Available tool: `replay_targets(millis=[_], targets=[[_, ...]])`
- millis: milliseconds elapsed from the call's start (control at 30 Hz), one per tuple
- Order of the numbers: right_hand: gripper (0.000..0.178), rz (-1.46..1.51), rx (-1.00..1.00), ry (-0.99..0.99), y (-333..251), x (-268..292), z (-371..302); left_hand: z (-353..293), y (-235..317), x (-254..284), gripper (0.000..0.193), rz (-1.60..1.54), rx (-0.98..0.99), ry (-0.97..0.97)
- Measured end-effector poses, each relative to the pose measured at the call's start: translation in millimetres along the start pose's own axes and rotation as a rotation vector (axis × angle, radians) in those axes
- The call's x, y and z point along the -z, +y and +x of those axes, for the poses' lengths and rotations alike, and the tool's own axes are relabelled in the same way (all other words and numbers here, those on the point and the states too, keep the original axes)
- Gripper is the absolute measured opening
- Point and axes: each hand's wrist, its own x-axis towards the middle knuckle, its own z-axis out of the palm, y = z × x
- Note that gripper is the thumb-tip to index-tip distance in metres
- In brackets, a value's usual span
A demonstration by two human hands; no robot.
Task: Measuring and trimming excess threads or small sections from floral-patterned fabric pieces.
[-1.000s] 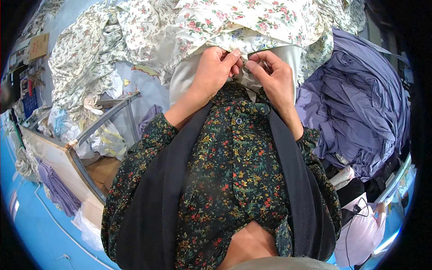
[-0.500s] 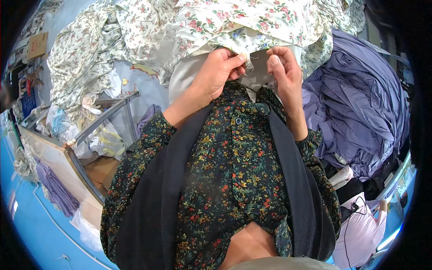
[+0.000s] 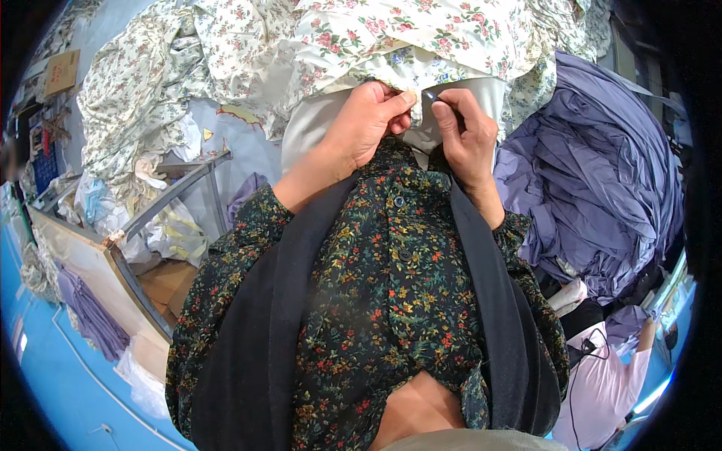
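Observation:
White cloth with red and blue flowers (image 3: 391, 34) lies heaped across my front, its edge hanging over a plain pale surface. My left hand (image 3: 365, 124) is closed in a pinch on that floral cloth's edge, thumb against the fingers. Just to the right, my right hand (image 3: 469, 135) is closed too, the thumb and forefinger brought together. A small dark, shiny object (image 3: 429, 95) sticks out of its fingers toward the pinched cloth; most of it is hidden, so its kind does not show. The two hands are a short gap apart.
A big pile of purple cloth (image 3: 594, 180) stands at my right. Beyond it, a person in a pink top (image 3: 609, 383) works at the lower right. On the left are a metal-framed bin (image 3: 139, 301) with plastic bags and scraps, more floral cloth (image 3: 139, 90), and a cardboard box (image 3: 62, 72).
My right hand has moved slightly left, toward the left hand, and the dark object's tip now shows at its fingers. The left hand keeps its pinch almost in place.

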Motion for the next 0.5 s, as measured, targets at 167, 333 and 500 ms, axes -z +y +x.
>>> replay_targets(millis=[167, 333, 500], targets=[[0.015, -0.087, 0.045, 0.033, 0.1, -4.8, 9.2, -5.9, 7.2, -6.6, 0.019, 0.199, -0.035, 0.070], [0.017, -0.193, 0.179, 0.048, 3.0, -6.1, 15.4, -6.9, 7.6, -10.6, 0.020, 0.254, -0.069, 0.100], [0.013, -0.092, 0.060, 0.026, 2.2, -5.2, 13.7, -6.5, 7.8, -9.3, 0.020, 0.272, -0.086, 0.084]])
